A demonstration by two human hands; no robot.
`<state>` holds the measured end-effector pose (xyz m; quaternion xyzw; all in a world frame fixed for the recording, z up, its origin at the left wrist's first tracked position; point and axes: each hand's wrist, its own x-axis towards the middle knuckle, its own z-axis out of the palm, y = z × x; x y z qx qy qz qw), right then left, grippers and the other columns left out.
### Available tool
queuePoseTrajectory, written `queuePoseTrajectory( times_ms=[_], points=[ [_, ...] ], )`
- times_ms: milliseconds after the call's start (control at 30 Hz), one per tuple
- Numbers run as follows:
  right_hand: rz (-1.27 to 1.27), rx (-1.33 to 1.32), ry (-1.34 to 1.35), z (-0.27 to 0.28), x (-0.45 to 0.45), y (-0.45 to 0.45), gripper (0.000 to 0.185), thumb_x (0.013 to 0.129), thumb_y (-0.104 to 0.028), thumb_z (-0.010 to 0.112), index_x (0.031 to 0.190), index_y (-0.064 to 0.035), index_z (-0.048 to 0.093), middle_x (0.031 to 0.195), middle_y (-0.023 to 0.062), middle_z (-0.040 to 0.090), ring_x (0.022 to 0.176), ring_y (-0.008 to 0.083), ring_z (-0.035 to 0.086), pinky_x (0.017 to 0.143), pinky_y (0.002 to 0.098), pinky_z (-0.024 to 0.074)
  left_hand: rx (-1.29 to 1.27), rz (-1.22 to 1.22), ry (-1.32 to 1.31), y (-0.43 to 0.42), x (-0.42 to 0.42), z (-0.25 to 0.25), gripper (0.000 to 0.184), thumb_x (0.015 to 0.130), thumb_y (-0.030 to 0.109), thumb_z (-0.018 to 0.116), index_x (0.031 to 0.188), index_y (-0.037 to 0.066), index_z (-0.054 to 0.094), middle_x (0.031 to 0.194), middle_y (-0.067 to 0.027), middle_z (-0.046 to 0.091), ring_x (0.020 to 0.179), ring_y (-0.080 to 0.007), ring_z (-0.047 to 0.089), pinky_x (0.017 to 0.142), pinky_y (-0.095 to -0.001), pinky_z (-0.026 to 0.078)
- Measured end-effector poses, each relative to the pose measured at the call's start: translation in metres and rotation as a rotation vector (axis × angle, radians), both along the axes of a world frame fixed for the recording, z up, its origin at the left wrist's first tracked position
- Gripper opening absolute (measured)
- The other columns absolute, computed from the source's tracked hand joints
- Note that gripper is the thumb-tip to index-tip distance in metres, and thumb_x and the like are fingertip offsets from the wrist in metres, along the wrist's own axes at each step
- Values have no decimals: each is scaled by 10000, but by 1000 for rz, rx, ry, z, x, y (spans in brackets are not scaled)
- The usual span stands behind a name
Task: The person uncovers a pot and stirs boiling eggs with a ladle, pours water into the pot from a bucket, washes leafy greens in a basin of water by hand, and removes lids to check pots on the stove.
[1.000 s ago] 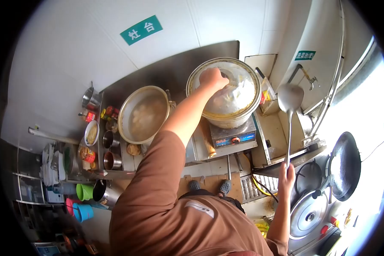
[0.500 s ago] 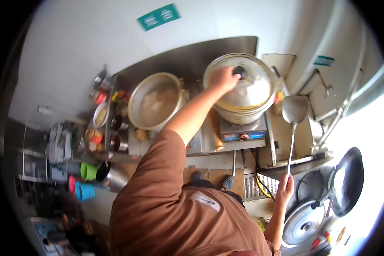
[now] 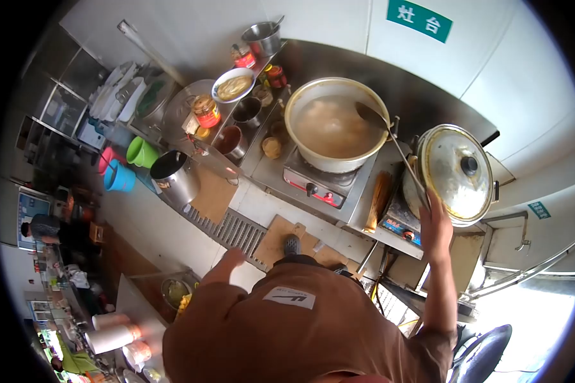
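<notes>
My right hand [image 3: 436, 223] is wrapped round the long handle of a metal wok spatula [image 3: 407, 158]. The spatula's blade dips over the right rim of a large pot [image 3: 292, 133], at the edge of the cloudy broth [image 3: 332, 131]. That pot stands on a gas burner [image 3: 313, 189]. Beside my right forearm, a second pot is covered by a domed metal lid [image 3: 450, 185] with a black knob. My left hand [image 3: 229, 262] hangs low by my left side, away from the stove; its fingers are blurred and touch nothing I can make out.
Left of the broth pot are a bowl of food [image 3: 233, 85], a red-labelled jar [image 3: 206, 111] and small metal pots [image 3: 231, 142]. A tall steel pot [image 3: 176, 179] and coloured buckets [image 3: 142, 153] stand further left. A wok [image 3: 485, 357] is at lower right. Another person [image 3: 45, 228] is far left.
My left hand has left the lid's knob and dropped to my left side. My right hand has brought the spatula from the far right to the broth pot. The view has turned left.
</notes>
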<state>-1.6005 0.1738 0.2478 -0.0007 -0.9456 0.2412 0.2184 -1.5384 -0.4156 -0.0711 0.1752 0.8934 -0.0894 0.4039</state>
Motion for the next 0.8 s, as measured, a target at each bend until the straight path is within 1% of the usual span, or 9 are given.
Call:
queuePoseTrajectory(
  times_ms=[33,100,200,267,433,467,600,633,800],
  points=[
    [-6,93,-89,4,-27,-10,398,823,-95,540,1218,-100,495,957,194,589,840,357,591,702,412,478,-82,575,244,-43,41,-21,378,812,368,529,866,17,658,883,-183,645,913,-320,608,808,-439,473],
    [-9,272,-172,13,-81,-34,400,813,-92,537,1209,-124,489,865,172,574,793,346,586,663,437,473,73,1508,25,-91,78,2,294,839,269,513,703,28,610,721,-179,620,641,-202,624,515,-376,499],
    [1,458,-183,11,-153,-65,329,804,-86,529,1131,-109,504,863,153,563,789,328,592,652,429,488,294,1764,5,-128,121,4,232,830,228,508,729,31,578,664,-129,583,536,-176,575,407,-337,441],
    [-15,577,-220,10,-193,-85,299,802,-81,526,1100,-105,509,880,145,566,793,316,598,656,414,500,542,2026,-68,-138,131,-9,128,810,169,509,741,71,464,577,-54,466,436,-152,432,360,-282,311],
    [-73,849,-354,-4,-258,-118,230,799,-76,530,1028,-92,516,918,127,580,833,282,615,678,373,525,696,1827,-119,-92,94,-17,158,804,228,557,872,85,558,726,-30,553,561,-135,529,441,-289,398],
    [-80,878,-386,-5,-265,-122,214,799,-79,534,1013,-89,525,929,124,582,851,274,617,686,366,528,678,1803,-138,-84,80,-10,311,798,258,569,1021,42,580,797,-52,601,595,-153,573,477,-278,441],
    [-87,926,-464,-15,-288,-138,175,798,-76,542,973,-84,556,958,125,593,889,268,620,704,361,530,786,1660,-172,-84,40,-2,222,809,244,559,975,97,582,848,-22,590,671,-150,588,532,-286,455],
    [-89,935,-468,-18,-293,-141,175,798,-76,542,973,-84,556,958,125,593,889,268,620,704,361,530,824,1632,-118,-92,38,-10,307,814,262,557,1029,45,585,853,-64,619,629,-146,595,479,-262,449],
    [-104,968,-543,-32,-308,-149,153,833,-104,482,940,-76,587,967,126,617,891,265,627,714,366,529,783,1819,-10,-143,31,-23,218,812,229,575,970,79,581,779,-29,583,585,-130,574,438,-253,420]
  ],
)
